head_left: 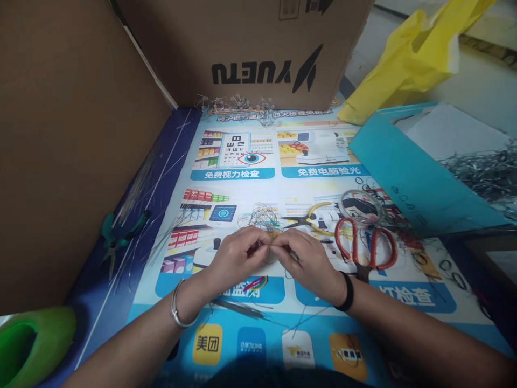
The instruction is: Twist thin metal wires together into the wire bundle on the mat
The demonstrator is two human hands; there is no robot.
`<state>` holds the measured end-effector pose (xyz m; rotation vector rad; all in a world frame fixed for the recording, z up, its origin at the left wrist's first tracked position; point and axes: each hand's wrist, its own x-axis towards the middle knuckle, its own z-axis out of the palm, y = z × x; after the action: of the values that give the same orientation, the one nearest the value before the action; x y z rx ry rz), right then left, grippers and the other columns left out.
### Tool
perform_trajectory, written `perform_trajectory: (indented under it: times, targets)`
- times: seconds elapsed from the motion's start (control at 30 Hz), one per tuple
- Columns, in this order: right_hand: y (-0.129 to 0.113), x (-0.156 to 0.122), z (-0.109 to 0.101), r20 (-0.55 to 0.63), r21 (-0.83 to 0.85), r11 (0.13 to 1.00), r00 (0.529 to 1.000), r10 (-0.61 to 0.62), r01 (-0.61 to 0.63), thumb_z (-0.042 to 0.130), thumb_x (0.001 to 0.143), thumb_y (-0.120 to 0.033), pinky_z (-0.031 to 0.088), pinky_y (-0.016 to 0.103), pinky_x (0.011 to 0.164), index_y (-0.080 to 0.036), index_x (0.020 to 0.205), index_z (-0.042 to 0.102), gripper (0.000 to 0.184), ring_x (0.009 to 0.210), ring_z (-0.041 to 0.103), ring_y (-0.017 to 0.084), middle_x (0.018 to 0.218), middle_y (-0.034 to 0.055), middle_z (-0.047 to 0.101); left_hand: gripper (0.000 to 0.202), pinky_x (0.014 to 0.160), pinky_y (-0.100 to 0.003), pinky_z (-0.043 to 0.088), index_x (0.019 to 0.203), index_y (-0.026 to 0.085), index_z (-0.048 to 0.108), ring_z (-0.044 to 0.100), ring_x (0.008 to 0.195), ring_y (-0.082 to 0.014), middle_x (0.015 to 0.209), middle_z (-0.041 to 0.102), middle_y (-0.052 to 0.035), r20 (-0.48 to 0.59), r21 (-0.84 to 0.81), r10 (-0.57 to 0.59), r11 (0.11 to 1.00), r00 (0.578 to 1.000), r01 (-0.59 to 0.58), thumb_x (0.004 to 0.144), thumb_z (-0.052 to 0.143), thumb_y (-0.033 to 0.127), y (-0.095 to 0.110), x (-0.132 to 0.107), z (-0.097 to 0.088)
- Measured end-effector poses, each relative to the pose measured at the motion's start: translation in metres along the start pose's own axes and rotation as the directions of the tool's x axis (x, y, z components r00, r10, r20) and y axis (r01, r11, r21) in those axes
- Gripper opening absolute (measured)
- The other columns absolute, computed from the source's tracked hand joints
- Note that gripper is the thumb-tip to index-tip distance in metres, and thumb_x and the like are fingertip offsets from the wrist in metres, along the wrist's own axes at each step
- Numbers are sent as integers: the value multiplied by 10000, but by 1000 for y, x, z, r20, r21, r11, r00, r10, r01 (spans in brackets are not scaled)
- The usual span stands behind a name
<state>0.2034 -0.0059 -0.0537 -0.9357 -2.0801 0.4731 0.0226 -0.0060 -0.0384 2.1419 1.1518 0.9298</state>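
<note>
Left hand: thumb and index of the left hand (244, 250) pinched together on a small yellowish piece (274, 235); exact shape too small to tell.
Right hand: right hand (305, 256) pinches at the same piece, fingertips right beside the left's.
Yellowish piece: between the 2 sets of fingertips, mid-sheet, just on the near side of a loose wire tangle (262, 214).
Wrists: metal bangle (174, 307) on the left, black band (347, 291) on the right.
Yellow-handled pliers: pliers (317, 215) lie beyond the right hand, tips toward the tangle.
Red-handled scissors: scissors (377, 250) right of the right hand, near a clear round ring (361, 206).
Near side: coloured strands (255, 284) and dark wires (240, 308) on the printed sheet (278, 184), between the forearms.
Left side: green-handled cutters (117, 237) beside straight wires (137, 188); green tape roll (56, 339) at the corner.
Right side: blue box (388, 161) with a wire heap (480, 167); yellow bag (404, 64) behind.
Far edge: clear-tipped wire bits (242, 102) against the cardboard box (258, 37), lettering upside down.
</note>
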Motion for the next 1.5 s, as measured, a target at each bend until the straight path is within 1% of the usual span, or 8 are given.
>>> perform_trajectory:
  times: [0.17, 0.27, 0.4, 0.5, 0.67, 0.9, 1.2, 1.5]
  targets:
    - [1, -1, -4, -15, 138, 985, 994, 109, -106, 493, 904, -189, 430, 230, 621, -188, 845, 539, 75, 679, 551, 121, 738, 12, 587, 110, 594, -193, 426, 803, 171, 588, 547, 651, -80, 732, 618, 13, 3, -35, -42, 999, 999, 42, 790, 576, 63, -1, 0, 0]
    - [1, -3, -7, -3, 137, 977, 986, 167, -165, 487, 879, -144, 421, 227, 615, -186, 836, 544, 82, 667, 539, 116, 732, 7, 570, 119, 594, -194, 427, 813, 176, 590, 549, 659, -81, 741, 620, 13, 8, -45, -53, 998, 999, 53, 787, 581, 60, -1, 0, 1]
    - [-1, -5, -7, 14, 118, 974, 981, 195, -195, 509, 789, -79, 416, 218, 578, -187, 831, 551, 123, 639, 527, 113, 723, 1, 562, 120, 595, -196, 434, 809, 176, 587, 554, 656, -82, 738, 622, 13, 2, -50, -53, 997, 999, 53, 786, 579, 58, -1, 1, 2]
    - [-1, -6, -5, 22, 119, 971, 978, 206, -207, 532, 753, -70, 417, 212, 565, -187, 836, 552, 144, 633, 528, 110, 725, 0, 564, 109, 601, -198, 442, 814, 175, 588, 555, 645, -81, 727, 621, 16, 3, -50, -61, 997, 998, 61, 791, 584, 69, -2, 1, 2]
    - [-1, -4, -3, -12, 112, 979, 985, 172, -169, 543, 802, -111, 412, 213, 567, -191, 791, 546, 81, 624, 525, 107, 698, -2, 570, 97, 596, -198, 448, 832, 177, 595, 554, 630, -81, 728, 625, 15, 0, -50, -73, 996, 997, 73, 795, 587, 87, -2, -1, 2]
    - [-2, -4, -3, -20, 111, 985, 990, 137, -134, 540, 829, -133, 424, 229, 587, -196, 803, 555, 70, 646, 535, 117, 712, 4, 581, 90, 589, -207, 459, 830, 174, 594, 565, 637, -97, 723, 629, 4, 0, -37, -64, 997, 998, 64, 797, 568, 94, 1, 1, 1]
    - [-4, 0, -2, -38, 87, 995, 998, 54, -51, 512, 853, -130, 459, 258, 630, -203, 808, 553, 95, 695, 565, 139, 735, 20, 621, 85, 574, -204, 453, 822, 168, 596, 573, 652, -102, 726, 636, -4, 4, -38, -56, 998, 998, 56, 793, 565, 94, 3, 1, 0]
    - [-1, -1, -2, -40, 27, 999, 999, 19, -18, 505, 857, -132, 472, 276, 634, -196, 818, 561, 94, 702, 579, 157, 740, 40, 630, 86, 597, -196, 456, 835, 163, 601, 577, 654, -95, 742, 646, 2, 47, -89, -110, 990, 993, 113, 799, 564, 94, 4, 1, -1]
